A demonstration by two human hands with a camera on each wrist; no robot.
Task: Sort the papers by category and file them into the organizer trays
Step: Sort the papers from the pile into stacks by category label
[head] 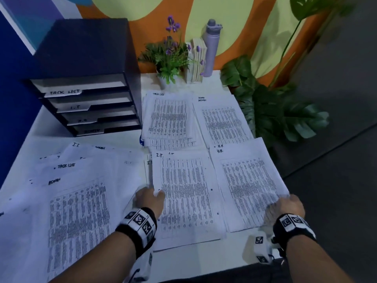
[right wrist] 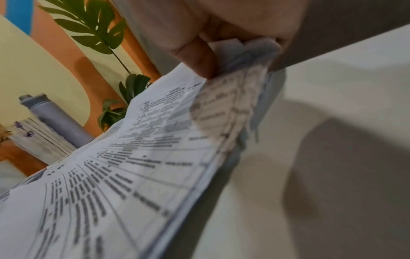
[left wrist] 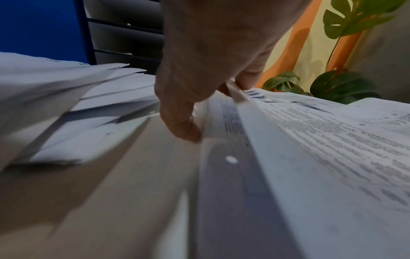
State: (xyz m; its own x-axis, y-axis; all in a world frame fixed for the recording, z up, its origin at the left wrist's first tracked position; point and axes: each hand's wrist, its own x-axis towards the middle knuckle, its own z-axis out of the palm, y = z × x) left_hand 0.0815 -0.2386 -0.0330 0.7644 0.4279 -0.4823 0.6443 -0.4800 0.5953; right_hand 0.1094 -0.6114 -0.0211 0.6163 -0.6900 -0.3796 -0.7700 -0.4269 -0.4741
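- The person is sitting at the white table (head: 204, 260) with four sorted piles on its right half: Task List pile (head: 169, 117) and Admin pile (head: 222, 121) toward the far edge, I.T. pile (head: 187, 197) and H.R. pile (head: 248, 186) along the near edge.
- The left hand (head: 150, 198) is pinching the left edge of the I.T. pile, thumb on top, grip closed on the sheets.
- The right hand (head: 285, 205) is gripping the H.R. pile's near right corner, lifting it a bit.
- An unsorted spread (head: 77, 190) is lying across the table's left side, so sorting doesn't look finished.
- The organizer (head: 87, 82) is sitting at the far left corner, trays labelled.
- Best guess: they're squaring piles or starting to file. Next move probably calls for lifting one whole pile without fanning it and sliding it into the matching tray.
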